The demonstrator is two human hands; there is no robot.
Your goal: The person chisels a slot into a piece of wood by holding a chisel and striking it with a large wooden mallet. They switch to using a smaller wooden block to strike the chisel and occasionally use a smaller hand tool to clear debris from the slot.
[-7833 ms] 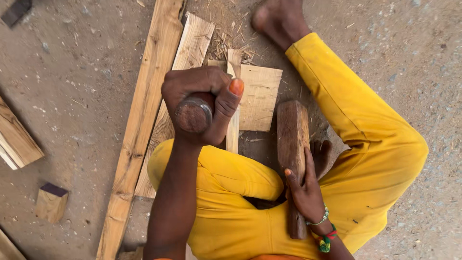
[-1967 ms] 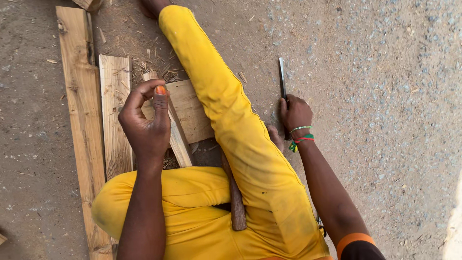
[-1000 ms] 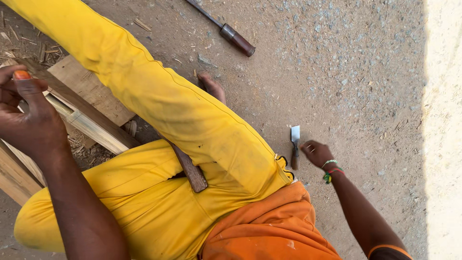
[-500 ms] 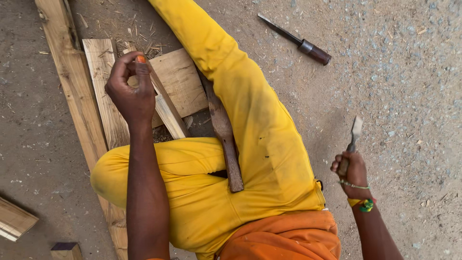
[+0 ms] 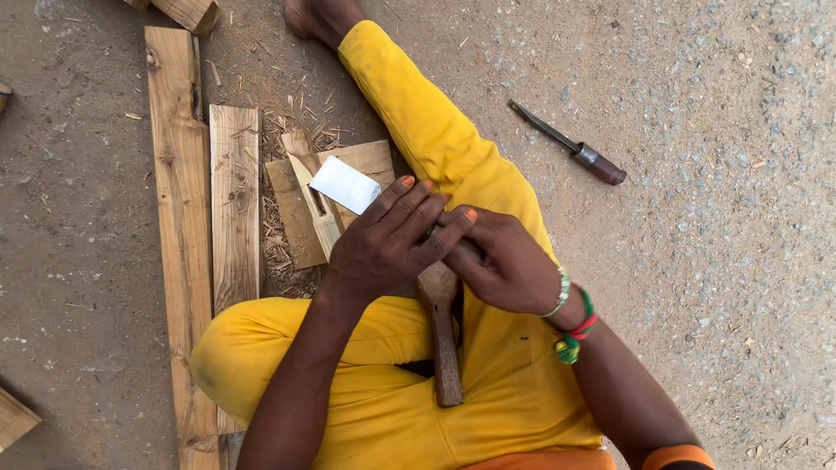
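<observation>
I sit on the ground in yellow trousers (image 5: 409,113). My left hand (image 5: 387,244) and my right hand (image 5: 509,265) meet over my lap, both closed around a flat chisel. Its wide bright blade (image 5: 346,184) sticks out past my left fingers toward the upper left; its handle is hidden under the hands. A wooden mallet (image 5: 446,348) lies on my lap just below the hands. Under the blade, a narrow wood piece (image 5: 315,196) rests on a small board (image 5: 292,222).
Two long planks (image 5: 178,226) lie side by side on my left, with wood chips around them. A second chisel with a dark handle (image 5: 575,150) lies on the gravel to the right. Wood offcuts (image 5: 187,10) sit at the top and lower left edges.
My right hand has carried the chisel from the ground on my right up to my lap. My left hand has left the wood piece and joined it on the chisel.
</observation>
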